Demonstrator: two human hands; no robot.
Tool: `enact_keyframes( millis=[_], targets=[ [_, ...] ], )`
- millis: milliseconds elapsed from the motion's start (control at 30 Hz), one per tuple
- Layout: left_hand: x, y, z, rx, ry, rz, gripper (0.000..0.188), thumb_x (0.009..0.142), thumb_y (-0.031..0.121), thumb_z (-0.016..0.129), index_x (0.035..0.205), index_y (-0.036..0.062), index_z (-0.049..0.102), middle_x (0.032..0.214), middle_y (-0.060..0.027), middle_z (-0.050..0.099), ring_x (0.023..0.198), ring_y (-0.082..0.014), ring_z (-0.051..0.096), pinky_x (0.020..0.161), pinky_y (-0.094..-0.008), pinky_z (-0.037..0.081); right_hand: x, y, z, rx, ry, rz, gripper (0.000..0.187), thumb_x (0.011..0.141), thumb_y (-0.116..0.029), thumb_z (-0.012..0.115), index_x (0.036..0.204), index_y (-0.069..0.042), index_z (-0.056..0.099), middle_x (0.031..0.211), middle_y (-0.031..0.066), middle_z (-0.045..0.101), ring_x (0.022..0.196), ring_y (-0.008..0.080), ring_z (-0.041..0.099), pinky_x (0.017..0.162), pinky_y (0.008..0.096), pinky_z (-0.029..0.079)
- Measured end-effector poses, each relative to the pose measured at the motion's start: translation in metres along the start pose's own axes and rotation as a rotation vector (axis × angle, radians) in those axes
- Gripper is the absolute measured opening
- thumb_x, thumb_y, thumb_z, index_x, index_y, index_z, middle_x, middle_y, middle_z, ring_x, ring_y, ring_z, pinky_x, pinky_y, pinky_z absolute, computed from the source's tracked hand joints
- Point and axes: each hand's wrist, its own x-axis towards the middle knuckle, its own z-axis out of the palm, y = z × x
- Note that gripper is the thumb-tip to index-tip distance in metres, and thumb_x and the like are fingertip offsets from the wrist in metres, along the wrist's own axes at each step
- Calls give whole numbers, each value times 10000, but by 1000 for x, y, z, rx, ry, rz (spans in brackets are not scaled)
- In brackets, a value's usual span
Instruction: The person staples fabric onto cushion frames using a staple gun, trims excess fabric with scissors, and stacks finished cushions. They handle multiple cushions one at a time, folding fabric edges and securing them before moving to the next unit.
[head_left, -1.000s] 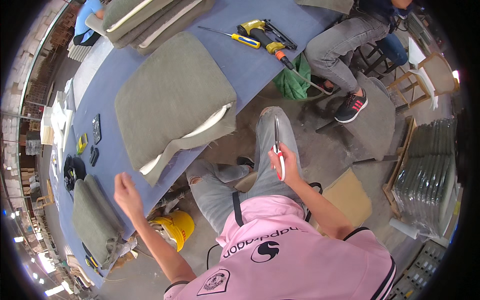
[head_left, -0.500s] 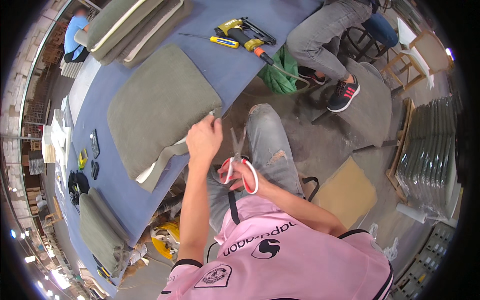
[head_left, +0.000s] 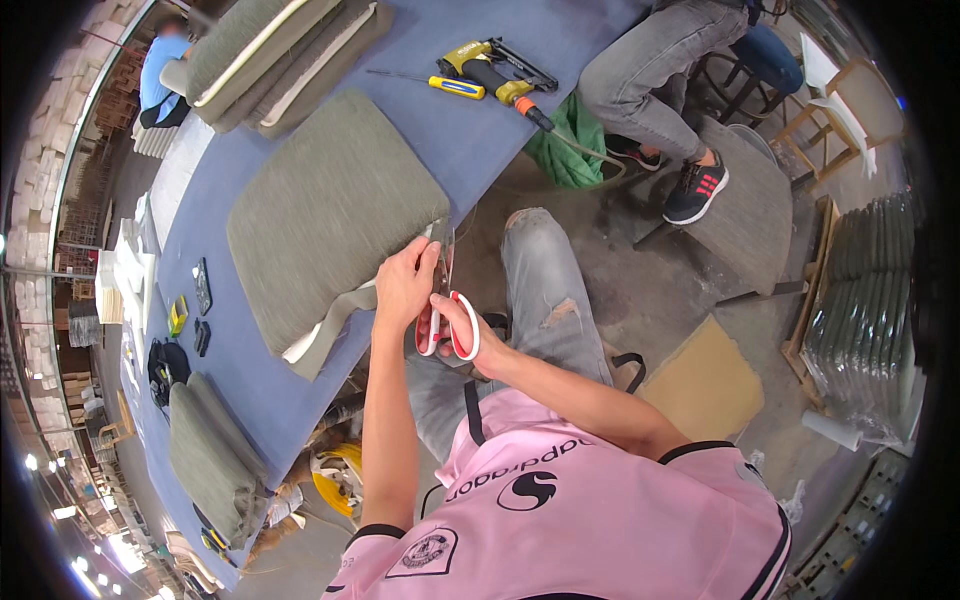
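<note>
The red-handled scissors (head_left: 447,318) sat in the right hand (head_left: 462,325), fingers closed through the loops, blades pointing up at the near edge of the grey-green seat cushion (head_left: 325,215). The left hand (head_left: 405,285) pinched the cushion's fabric edge just beside the blades. Beyond the grip, on the blue worktable (head_left: 480,140), lay a yellow nail gun (head_left: 490,70) and a screwdriver (head_left: 440,83).

A long blue worktop (head_left: 470,140) carries a grey-green seat cushion (head_left: 325,215) at its near edge, stacked cushions (head_left: 270,50) at the far end, a yellow staple gun (head_left: 495,70), a screwdriver (head_left: 440,83) and another cushion (head_left: 210,455)
</note>
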Motion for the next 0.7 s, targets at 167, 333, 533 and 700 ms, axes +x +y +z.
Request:
enact_keyframes(
  millis=[167,333,533,700],
  targets=[
    [-2,5,8,9,9,8,413,1142,408,589,968,36,642,828,-223,700,840,-497,684,752,-563,508,7,23,-1,-40,125,-136,577,1173,-598,498,936,-87,626,731,58,665,641,156,643,574,315,453],
    [-4,-5,14,-51,69,73,403,1136,383,604,970,16,613,768,-218,617,722,-446,592,703,-509,471,10,29,-1,20,152,-175,625,1171,-631,503,904,-76,608,731,60,648,611,164,620,577,330,467],
    [-6,-6,13,-44,48,90,375,1131,364,599,974,24,618,795,-226,653,786,-477,649,731,-527,492,31,19,-9,263,-18,-220,558,1173,-621,536,941,-120,614,725,15,605,612,153,613,580,312,464],
    [-8,-5,12,-14,30,62,386,1140,384,582,965,45,641,881,-218,720,887,-479,695,786,-572,503,32,23,-8,214,-7,-281,587,1166,-657,523,949,-120,617,740,10,602,635,133,615,578,299,462]
  ],
)
